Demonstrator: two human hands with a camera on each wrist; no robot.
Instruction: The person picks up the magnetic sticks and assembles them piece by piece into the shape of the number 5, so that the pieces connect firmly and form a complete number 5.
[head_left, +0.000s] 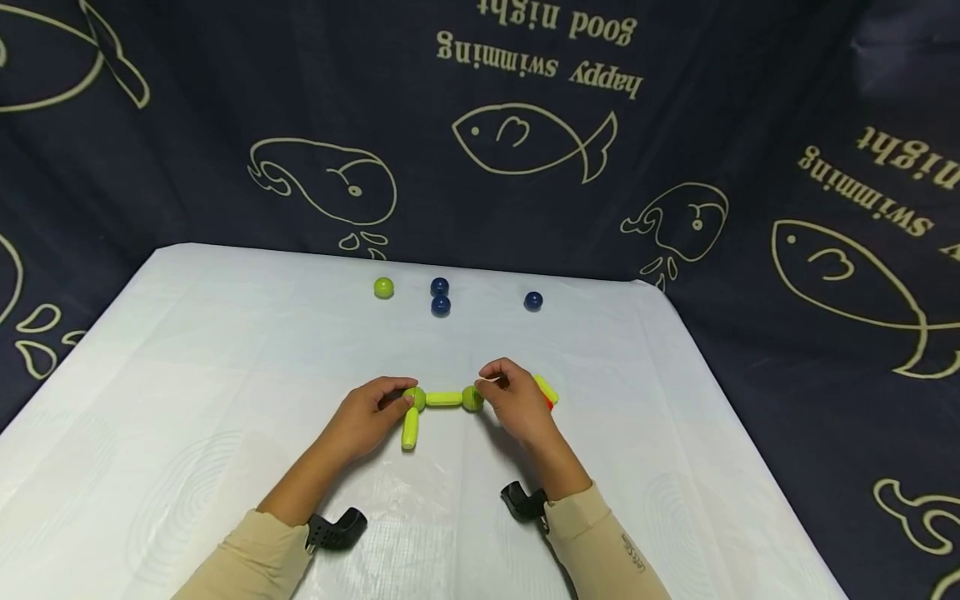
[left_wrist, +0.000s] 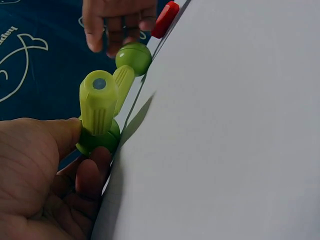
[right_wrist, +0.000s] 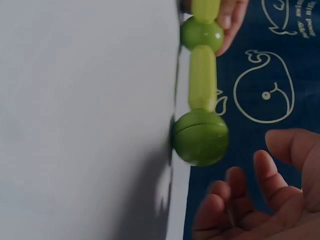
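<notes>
On the white table, two green balls are joined by a yellow-green rod (head_left: pixel 444 399). A second yellow-green rod (head_left: pixel 409 430) extends from the left ball (left_wrist: pixel 113 136) toward the person; its end shows a grey round spot in the left wrist view. My left hand (head_left: pixel 367 418) pinches that left ball between thumb and fingers. Beside the right ball (right_wrist: pixel 201 139) is my right hand (head_left: pixel 519 405), fingers loosely bent and holding nothing; the right wrist view shows a gap between its fingertips and the ball.
Partly hidden behind the right hand lie a yellow-green rod (head_left: pixel 546 388) and a red piece (left_wrist: pixel 166 20). Toward the far edge sit a green ball (head_left: pixel 383 287), two dark blue balls (head_left: pixel 440 307) together and another blue ball (head_left: pixel 533 301). A dark patterned cloth (head_left: pixel 420 100) hangs behind.
</notes>
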